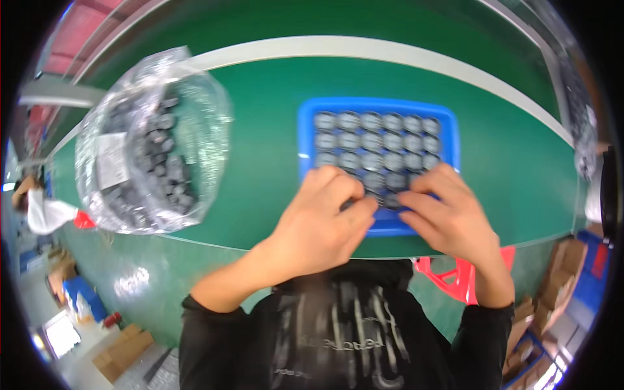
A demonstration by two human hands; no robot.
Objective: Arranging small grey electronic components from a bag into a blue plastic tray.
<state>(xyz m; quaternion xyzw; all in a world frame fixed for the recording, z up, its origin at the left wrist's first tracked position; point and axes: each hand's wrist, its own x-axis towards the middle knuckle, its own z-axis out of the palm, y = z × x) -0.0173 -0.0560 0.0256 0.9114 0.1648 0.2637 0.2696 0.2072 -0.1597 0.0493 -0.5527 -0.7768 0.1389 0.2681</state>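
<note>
A blue tray (379, 102) lies on the green table, holding rows of small round dark-grey parts (371, 142) with paler tops. My left hand (323, 211) is over its near left part, with thumb and fingers curled together; a dark bit shows between them, too hidden to name. Across from it, my right hand (448, 208) bends over the near right part of the tray. Its fingertips are pinched at a round grey part in the nearest row. Both hands hide some of the near rows.
To the left, a clear plastic bag (218, 110) stands open with many loose dark-grey parts (170, 170) inside and a white label (112, 160). A pale strip (338, 45) runs along the table's far side. Below the near edge is a red stool (458, 281); cardboard boxes (123, 351) stand on the floor.
</note>
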